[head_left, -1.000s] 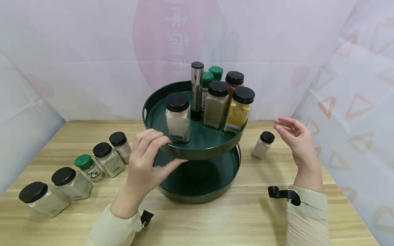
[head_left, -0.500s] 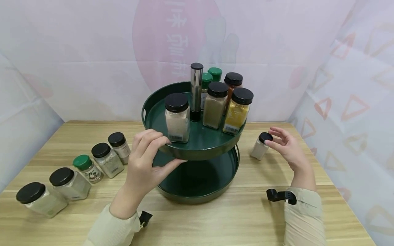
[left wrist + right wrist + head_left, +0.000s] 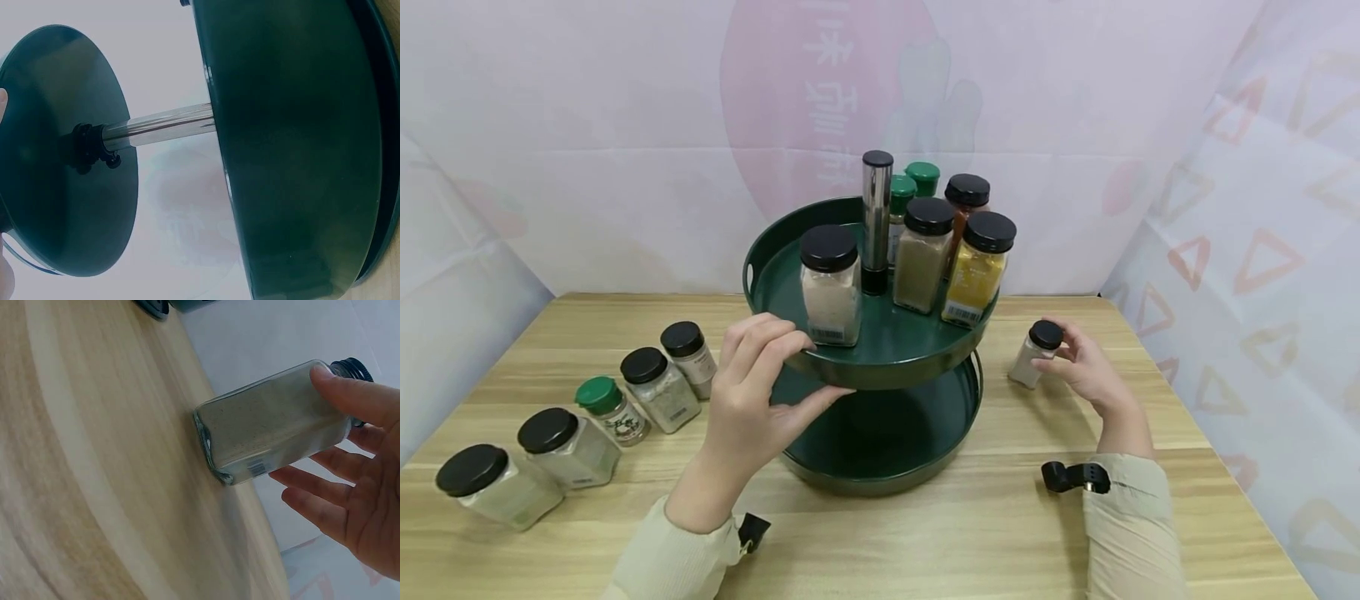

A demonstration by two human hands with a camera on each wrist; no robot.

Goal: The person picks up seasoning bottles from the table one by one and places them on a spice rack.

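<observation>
My left hand (image 3: 760,400) grips the front rim of the upper tray (image 3: 898,354) of a dark green two-tier rack, fingers over the edge and thumb beneath. On that tray stand a beige spice jar (image 3: 831,296), a brown one (image 3: 922,262), a yellow one (image 3: 973,279), a red one (image 3: 967,193) and two green-capped ones behind. To the right, my right hand (image 3: 1086,367) holds a small black-lidded spice jar (image 3: 1033,358) near the table. The right wrist view has the thumb against the glass jar (image 3: 269,419) near its neck, with the fingers round the other side.
On the left of the wooden table (image 3: 850,550) stands a slanting row of several jars, among them a green-capped shaker (image 3: 613,412) and a black-lidded jar (image 3: 505,487). The lower tray (image 3: 880,483) lies under the upper one. A steel post (image 3: 876,217) joins the tiers.
My right hand has moved left and down to the small jar and closed its thumb and fingers about it. The left hand keeps its hold on the upper tray.
</observation>
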